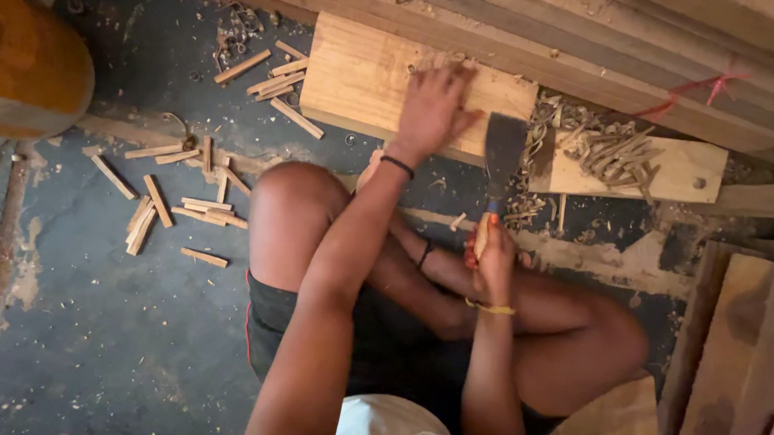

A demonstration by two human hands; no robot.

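Observation:
My left hand [434, 108] rests flat, fingers spread, on a thick pale wooden block [357, 79] lying on the floor in front of me. My right hand [493, 260] grips the wooden handle of a hatchet [502, 153], whose dark broad blade points away from me and overlaps the right end of the block. I sit on the floor with my knees bent outward, and the hatchet handle is above my right leg.
Several small cut wooden sticks [177, 206] lie scattered on the dark floor at left and near the block's far corner [276, 81]. A heap of wood shavings [608, 152] sits on a board at right. Long planks [581, 53] run along the back; more boards [734, 341] stand at right.

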